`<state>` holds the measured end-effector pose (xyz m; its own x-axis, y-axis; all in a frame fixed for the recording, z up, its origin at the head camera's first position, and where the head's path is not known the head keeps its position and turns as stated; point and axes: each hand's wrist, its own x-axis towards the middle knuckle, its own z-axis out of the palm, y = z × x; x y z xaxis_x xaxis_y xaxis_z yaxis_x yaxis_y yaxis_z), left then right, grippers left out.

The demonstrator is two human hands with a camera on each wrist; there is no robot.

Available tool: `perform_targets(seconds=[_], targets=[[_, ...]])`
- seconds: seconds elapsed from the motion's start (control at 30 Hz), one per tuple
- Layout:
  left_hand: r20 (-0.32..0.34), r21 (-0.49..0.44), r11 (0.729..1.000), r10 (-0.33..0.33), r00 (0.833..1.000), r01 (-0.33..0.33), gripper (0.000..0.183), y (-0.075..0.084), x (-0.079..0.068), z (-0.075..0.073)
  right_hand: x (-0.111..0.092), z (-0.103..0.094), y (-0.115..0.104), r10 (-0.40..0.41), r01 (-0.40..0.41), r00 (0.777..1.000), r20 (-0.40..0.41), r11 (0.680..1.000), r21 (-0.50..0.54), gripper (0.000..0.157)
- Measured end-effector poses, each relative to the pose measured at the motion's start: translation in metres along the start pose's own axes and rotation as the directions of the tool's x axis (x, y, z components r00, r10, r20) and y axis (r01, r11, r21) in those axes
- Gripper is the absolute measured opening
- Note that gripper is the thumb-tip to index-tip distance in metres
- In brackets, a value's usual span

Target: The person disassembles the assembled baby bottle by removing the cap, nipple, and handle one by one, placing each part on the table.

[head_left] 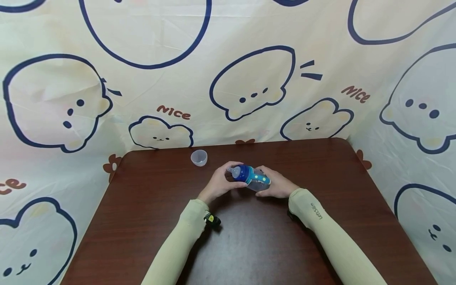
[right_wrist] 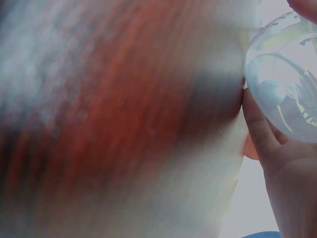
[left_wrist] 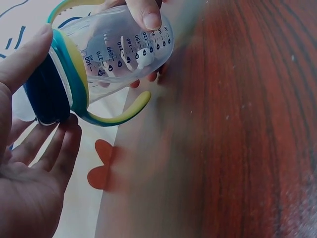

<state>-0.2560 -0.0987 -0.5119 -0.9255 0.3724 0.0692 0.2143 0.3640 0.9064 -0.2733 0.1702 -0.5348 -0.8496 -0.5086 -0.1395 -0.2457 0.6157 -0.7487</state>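
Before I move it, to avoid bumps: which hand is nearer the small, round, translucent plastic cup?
Left. In the head view, the left hand is below and right of the cup; the right hand is farther right, at the base of the clear, blue-collared plastic bottle.

R-wrist view: bottle [right_wrist: 277, 116] & R hand [right_wrist: 292, 171] part-cropped at pic's R edge, tabletop [right_wrist: 124, 104] v. blurry

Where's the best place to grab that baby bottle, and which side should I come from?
I'd grip the clear body of the bottle, coming from the right, at its base end, where the right hand is. The bottle is turned sideways with its teat pointing left, so you'd stay off it. The long, rounded body looks easy to wrap around.
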Motion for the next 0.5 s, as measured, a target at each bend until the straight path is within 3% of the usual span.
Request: perform_targets(seconds=[0.5], targets=[[-0.044,-0.007,0.998,-0.057,0.997,0.057,0.065,0.0017,-0.0022,0.0035,0.0004,-0.0001,0.0024,-0.020,0.020,1.000,0.004,1.000,0.003,0.086]])
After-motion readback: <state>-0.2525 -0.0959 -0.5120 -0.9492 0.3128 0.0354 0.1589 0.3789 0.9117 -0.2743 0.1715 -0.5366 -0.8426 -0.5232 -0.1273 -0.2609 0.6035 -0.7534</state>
